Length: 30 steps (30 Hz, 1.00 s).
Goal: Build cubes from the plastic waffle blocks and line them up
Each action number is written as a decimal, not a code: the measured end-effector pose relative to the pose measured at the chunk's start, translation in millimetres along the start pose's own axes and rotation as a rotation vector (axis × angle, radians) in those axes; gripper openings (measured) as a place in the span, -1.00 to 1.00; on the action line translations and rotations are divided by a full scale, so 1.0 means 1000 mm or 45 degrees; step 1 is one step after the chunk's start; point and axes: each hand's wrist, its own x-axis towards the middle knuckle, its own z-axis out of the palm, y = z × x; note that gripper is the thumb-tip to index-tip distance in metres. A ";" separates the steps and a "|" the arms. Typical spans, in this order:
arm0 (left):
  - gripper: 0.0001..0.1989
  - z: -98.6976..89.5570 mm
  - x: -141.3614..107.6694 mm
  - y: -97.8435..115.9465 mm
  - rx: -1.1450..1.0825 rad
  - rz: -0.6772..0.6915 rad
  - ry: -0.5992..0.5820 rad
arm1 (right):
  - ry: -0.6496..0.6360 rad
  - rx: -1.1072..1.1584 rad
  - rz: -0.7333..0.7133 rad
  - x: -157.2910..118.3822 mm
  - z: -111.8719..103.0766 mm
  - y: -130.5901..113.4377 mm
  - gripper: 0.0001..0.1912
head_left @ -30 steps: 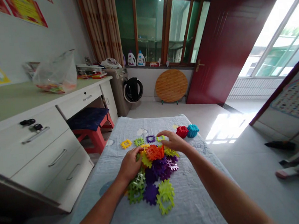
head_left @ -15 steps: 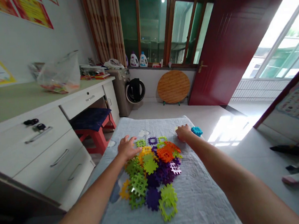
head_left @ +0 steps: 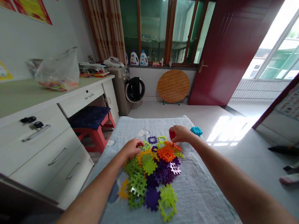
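My left hand [head_left: 134, 148] reaches over the far left of the heap, its fingers closed at the edge of a light green gear-edged building piece [head_left: 146, 146]. A red building piece [head_left: 172, 134] shows at the fingertips of my right hand [head_left: 180, 133], which is raised just beyond the orange pieces [head_left: 166, 153]. The heap also has purple pieces [head_left: 152, 197], yellow pieces [head_left: 124, 190] and green pieces [head_left: 138, 184], some solid and some with a lattice. At its far side lie a purple square frame [head_left: 152, 139] and a lime frame [head_left: 162, 138].
Blue pieces [head_left: 196, 131] rest by the far right edge of the cloth-covered table [head_left: 196, 198]. On the left stand a red stool [head_left: 97, 137] and a white desk [head_left: 51, 103] bearing a clear plastic bag [head_left: 59, 72].
My left hand has moved right and its fingers have closed in; the light green piece has shifted slightly right. My right hand has moved left, with a red piece now showing in its fingers.
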 end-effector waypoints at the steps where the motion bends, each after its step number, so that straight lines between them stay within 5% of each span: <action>1: -0.65 -0.001 0.000 0.003 -0.036 0.023 0.025 | 0.092 0.181 -0.118 -0.006 -0.002 -0.008 -0.57; 5: -0.67 -0.001 0.011 0.020 -0.129 0.090 0.161 | 0.249 0.729 -0.420 -0.030 0.003 -0.049 -0.51; 10: -0.58 0.008 0.042 0.038 -0.166 0.130 0.135 | 0.325 0.792 -0.505 -0.051 0.020 -0.092 -0.50; 13: -0.55 0.016 0.053 0.041 -0.122 0.124 0.012 | 0.453 0.821 -0.539 -0.054 0.023 -0.088 -0.59; 15: -0.56 0.022 0.055 0.042 -0.073 0.113 -0.057 | 0.591 0.868 -0.469 -0.051 0.021 -0.067 -0.70; 18: -0.46 0.029 0.055 0.043 0.015 0.083 -0.118 | 0.840 0.790 -0.132 -0.043 0.018 -0.007 -0.75; 21: -0.45 0.030 0.052 0.044 0.102 0.063 -0.165 | 0.943 0.707 0.345 -0.038 0.027 0.062 -0.44; 25: -0.62 0.026 0.046 0.046 0.186 0.068 -0.209 | 0.738 1.297 0.723 -0.038 0.054 0.120 0.05; 30: -0.79 0.015 0.037 0.048 0.232 0.054 -0.146 | 0.556 1.443 0.681 -0.033 0.077 0.131 -0.08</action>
